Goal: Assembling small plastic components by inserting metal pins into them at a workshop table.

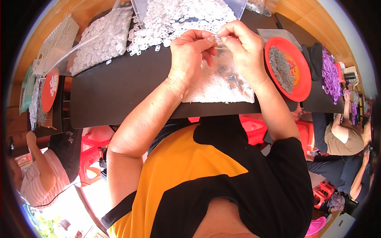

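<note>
My left hand (191,53) and my right hand (244,47) meet above the far half of the table, thumbs and forefingers pinched. A small white plastic piece (216,36) shows between their fingertips, mostly covered by them. Whether my right fingers also hold a second tiny part cannot be made out. Under my hands lies a white cloth (222,89) with small grey bits scattered on it. Just beyond, many flat white plastic pieces with holes (158,36) spill from a clear plastic bin (240,8).
A red plate (302,71) heaped with small grey metal parts (281,69) stands right of my arm. Purple strips (330,73) lie farther right. At left, a clear tray holds more white pieces (101,41). Other people sit on both sides; the dark table's (123,89) near edge is close to me.
</note>
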Motion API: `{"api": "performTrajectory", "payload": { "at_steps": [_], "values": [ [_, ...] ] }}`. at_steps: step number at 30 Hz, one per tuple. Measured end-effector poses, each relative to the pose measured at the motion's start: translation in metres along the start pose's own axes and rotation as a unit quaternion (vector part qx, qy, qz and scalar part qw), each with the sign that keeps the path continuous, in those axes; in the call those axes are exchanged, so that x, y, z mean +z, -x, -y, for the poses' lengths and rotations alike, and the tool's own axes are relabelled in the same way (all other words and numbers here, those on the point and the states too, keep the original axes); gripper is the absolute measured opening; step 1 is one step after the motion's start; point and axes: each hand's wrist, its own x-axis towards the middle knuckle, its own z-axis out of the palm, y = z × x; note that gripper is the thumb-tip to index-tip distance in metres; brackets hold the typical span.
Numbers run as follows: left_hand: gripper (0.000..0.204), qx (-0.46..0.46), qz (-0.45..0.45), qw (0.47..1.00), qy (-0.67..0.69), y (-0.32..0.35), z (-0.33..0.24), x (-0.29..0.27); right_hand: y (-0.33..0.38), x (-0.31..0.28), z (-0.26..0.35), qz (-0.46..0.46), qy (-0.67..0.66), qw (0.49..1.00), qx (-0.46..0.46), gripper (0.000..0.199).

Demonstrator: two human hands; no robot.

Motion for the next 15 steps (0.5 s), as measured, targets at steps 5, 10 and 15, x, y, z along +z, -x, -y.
{"api": "performTrajectory", "payload": {
  "at_steps": [5, 10, 15],
  "values": [
    [0.012, -0.01, -0.002, 1.0, 0.016, 0.0005, 0.0001, -0.0005, 0.001, 0.0023, -0.0017, -0.024, -0.015, 0.999, -0.019, 0.014],
    [0.012, -0.015, -0.011, 1.0, 0.022, 0.0007, -0.0005, 0.0002, 0.002, 0.0027, -0.0017, -0.026, -0.004, 1.0, -0.01, 0.014],
    [0.012, -0.017, -0.016, 1.0, 0.019, 0.0014, -0.0008, 0.0004, 0.0023, 0.0038, -0.0006, -0.019, -0.001, 1.0, -0.012, 0.016]
  ]
}}
